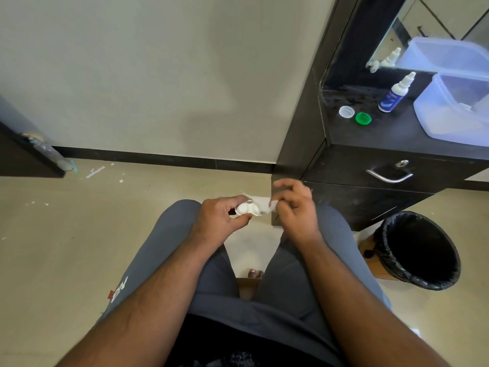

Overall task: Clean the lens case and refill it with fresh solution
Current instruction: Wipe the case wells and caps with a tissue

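White plastic, small and stiff, the lens case (247, 209) sits over the person's knees, pinched at one end by the left hand (219, 217). It is likely light and slippery when damp, so holding it by the rim edges seems safest. The right hand (296, 207) pinches a soft tissue (260, 201) against the case's other well. Farther off, on the dark cabinet (370, 136), lie a white cap (346, 112), a green cap (363, 118) and the solution bottle (395, 92).
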`<state>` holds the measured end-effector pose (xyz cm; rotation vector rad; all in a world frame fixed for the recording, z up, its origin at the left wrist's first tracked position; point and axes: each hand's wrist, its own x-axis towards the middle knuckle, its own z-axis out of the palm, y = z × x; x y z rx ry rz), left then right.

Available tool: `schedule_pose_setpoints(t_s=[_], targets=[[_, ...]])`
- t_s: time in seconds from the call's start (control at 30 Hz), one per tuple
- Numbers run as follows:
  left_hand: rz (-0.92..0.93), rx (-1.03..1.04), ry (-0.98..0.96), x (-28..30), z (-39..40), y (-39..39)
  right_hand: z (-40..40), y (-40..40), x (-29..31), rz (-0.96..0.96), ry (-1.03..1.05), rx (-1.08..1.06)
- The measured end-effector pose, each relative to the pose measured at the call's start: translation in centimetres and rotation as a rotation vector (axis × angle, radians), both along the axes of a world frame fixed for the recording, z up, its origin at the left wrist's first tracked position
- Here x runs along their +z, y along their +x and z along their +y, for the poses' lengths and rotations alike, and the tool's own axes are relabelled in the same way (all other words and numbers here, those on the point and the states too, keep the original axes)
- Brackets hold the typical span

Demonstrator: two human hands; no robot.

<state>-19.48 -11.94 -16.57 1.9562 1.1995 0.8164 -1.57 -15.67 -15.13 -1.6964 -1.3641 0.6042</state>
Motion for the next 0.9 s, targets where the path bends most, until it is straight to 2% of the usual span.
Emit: schedule_pose_setpoints(t_s=[0.1, 0.27, 0.33, 0.43, 0.53, 0.6, 0.67, 0.9], targets=[[0.041, -0.053, 0.009, 0.1, -0.1, 0.2, 0.1, 0.4, 0.3, 0.011, -0.006, -0.074], [0.055, -0.058, 0.031, 0.2, -0.2, 0.5, 0.1, -0.8, -0.8, -0.184, -0.054, 0.103], [0.049, -0.052, 0.025, 0.2, -0.2, 0.4, 0.3, -0.9, -0.8, -0.194, -0.056, 0.118], [0.045, -0.058, 0.026, 0.2, -0.2, 0.3, 0.2, -0.9, -0.6, -0.034, -0.076, 0.135], [0.036, -0.056, 0.035, 0.2, -0.2, 0.4, 0.4, -0.6, -0.5, 0.179, -0.14, -0.033], [0.037, -0.057, 0.032, 0.1, -0.2, 0.5, 0.5, -0.1, -0.6, 0.252, -0.161, -0.144], [0.044, -0.065, 0.028, 0.0, -0.2, 0.5, 0.4, 0.2, -0.4, 0.274, -0.141, -0.149], [0.027, -0.056, 0.033, 0.1, -0.4, 0.4, 0.0, -0.6, -0.4, -0.028, -0.097, 0.143]])
